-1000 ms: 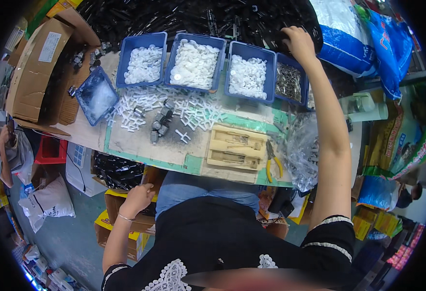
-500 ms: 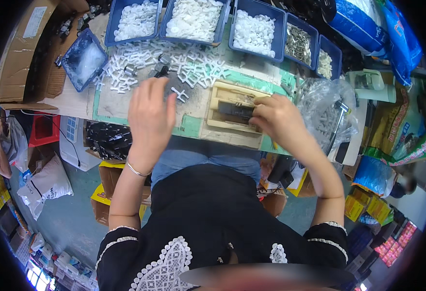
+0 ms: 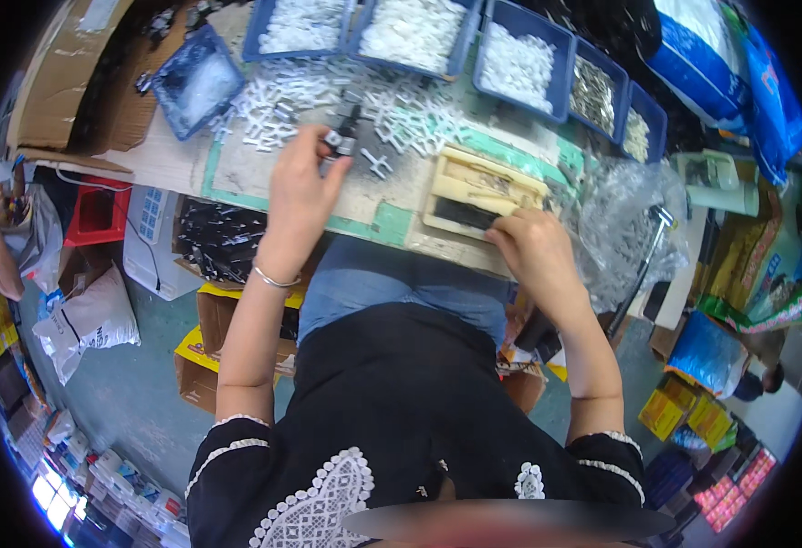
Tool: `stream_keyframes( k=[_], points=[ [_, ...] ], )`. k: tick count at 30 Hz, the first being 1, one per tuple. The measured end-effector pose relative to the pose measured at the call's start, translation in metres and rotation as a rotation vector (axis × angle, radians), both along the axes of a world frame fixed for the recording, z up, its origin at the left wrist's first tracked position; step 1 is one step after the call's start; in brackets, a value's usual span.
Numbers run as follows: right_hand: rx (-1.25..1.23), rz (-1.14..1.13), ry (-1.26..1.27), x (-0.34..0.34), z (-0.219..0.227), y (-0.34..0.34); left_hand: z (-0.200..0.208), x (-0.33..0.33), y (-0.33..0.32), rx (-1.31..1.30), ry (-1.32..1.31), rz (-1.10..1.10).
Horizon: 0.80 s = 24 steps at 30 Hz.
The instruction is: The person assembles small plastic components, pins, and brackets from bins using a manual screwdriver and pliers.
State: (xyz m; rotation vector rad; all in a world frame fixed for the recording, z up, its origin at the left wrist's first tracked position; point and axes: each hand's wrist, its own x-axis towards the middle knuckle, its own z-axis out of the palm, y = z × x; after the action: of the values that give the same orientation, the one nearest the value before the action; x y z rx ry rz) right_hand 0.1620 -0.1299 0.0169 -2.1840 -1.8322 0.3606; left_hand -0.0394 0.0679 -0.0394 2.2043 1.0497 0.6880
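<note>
My left hand (image 3: 300, 187) pinches a small black-and-grey part (image 3: 340, 143) between thumb and fingertips, just above the worktop. Close by lies a single white Y-shaped piece (image 3: 376, 163), apart from the heap of white branched pieces (image 3: 410, 123) behind it. On the right, a cream tray-like holder (image 3: 442, 167) sits near the table's front edge, with a black strip (image 3: 463, 214) in its front channel. My right hand (image 3: 538, 245) has its fingers closed at the right end of that strip; the fingertips partly hide the contact.
Blue bins (image 3: 527, 68) of white parts and metal pins line the back. A shallow blue tray (image 3: 198, 84) stands at left beside a cardboard box (image 3: 63, 82). A clear plastic bag (image 3: 615, 228) and a hammer-like tool (image 3: 643, 269) lie at right.
My left hand has closed on the black-and-grey part. My right hand's fingers have shifted to the right end of the black strip. The whole view has moved, so the bench appears farther right.
</note>
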Motion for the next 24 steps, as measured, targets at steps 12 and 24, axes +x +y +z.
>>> stream_keyframes(
  k=[12, 24],
  points=[
    [-0.043, -0.197, 0.052, -0.017, 0.024, 0.003, 0.016, -0.006, 0.000, -0.373, -0.229, 0.089],
    [0.555, 0.000, 0.482, -0.049, -0.002, 0.030, 0.016, 0.025, -0.073, -1.172, -0.824, -0.192]
  ],
)
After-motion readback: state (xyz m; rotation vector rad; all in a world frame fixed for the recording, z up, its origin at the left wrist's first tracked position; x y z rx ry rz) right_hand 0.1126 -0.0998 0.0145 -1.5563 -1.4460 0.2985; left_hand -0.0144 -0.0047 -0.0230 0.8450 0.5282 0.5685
